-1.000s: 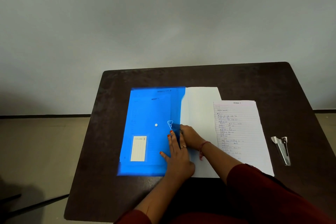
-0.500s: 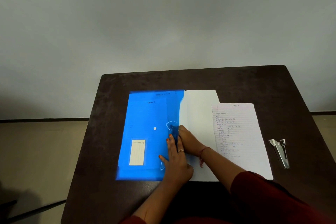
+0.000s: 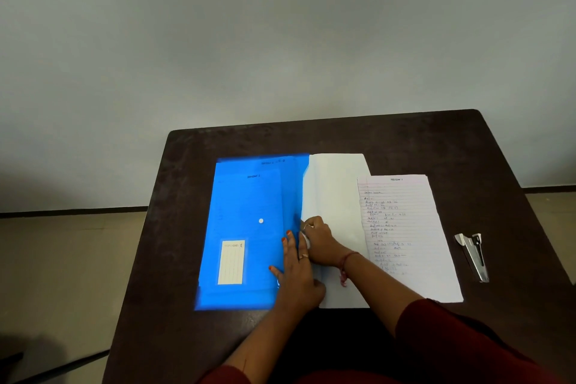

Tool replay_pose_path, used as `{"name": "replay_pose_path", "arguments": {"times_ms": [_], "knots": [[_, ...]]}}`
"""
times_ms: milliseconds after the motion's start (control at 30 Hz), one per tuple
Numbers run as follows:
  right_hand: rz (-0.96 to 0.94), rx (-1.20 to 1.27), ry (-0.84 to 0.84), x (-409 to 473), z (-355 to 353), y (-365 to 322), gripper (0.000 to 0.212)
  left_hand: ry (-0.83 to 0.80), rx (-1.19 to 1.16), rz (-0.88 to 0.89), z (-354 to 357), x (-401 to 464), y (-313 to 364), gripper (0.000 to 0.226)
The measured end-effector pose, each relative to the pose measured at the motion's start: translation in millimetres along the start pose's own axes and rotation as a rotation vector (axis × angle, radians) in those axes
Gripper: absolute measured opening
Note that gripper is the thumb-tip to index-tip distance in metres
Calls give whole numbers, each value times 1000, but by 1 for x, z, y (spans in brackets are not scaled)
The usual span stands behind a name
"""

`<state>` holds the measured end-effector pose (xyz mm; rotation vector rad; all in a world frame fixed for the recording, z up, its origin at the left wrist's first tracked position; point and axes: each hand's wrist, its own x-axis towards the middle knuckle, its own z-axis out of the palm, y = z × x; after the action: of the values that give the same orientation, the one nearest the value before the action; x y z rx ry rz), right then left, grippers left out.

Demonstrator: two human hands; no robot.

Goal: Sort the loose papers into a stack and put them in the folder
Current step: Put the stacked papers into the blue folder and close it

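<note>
- Looking down, we see a dark table (image 3: pixel 405 140) carrying a blue folder (image 3: pixel 249 212).
- Papers (image 3: pixel 336 190) stick out of its right edge; a handwritten sheet (image 3: pixel 405 227) overlaps them.
- Our left hand (image 3: pixel 296 271) presses flat on the folder.
- Our right hand (image 3: pixel 318 237) pinches the folder's flap edge.
- A stapler (image 3: pixel 473 256) lies far right.

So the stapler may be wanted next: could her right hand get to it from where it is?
Probably yes: the stapler lies alone on the table's right side, nothing between it and the right hand, though that hand is busy at the folder.
</note>
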<state>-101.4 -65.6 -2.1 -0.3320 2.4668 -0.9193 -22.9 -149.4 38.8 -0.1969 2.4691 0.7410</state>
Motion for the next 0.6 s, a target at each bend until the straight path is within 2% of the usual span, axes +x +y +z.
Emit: {"name": "replay_pose_path", "arguments": {"times_ms": [100, 133, 233, 333, 467, 567, 600], "knots": [[36, -12, -71, -3, -3, 2, 70, -7, 18, 16, 0, 0, -2, 96], [36, -22, -69, -4, -3, 4, 70, -11, 33, 17, 1, 0, -1, 96], [12, 65, -34, -11, -2, 6, 48, -17, 91, 17, 6, 2, -2, 91], [-1, 169, -36, -25, -3, 14, 52, -24, 167, 8, 10, 3, 0, 87], [26, 169, 34, -60, -10, 33, 46, -18, 308, -23, 16, 6, 5, 81], [136, 185, 62, -89, -21, 51, 40, -4, 356, -44, 17, 7, 11, 79], [179, 196, 65, -97, -27, 59, 40, 52, 359, -27, 18, 8, 13, 80]]}}
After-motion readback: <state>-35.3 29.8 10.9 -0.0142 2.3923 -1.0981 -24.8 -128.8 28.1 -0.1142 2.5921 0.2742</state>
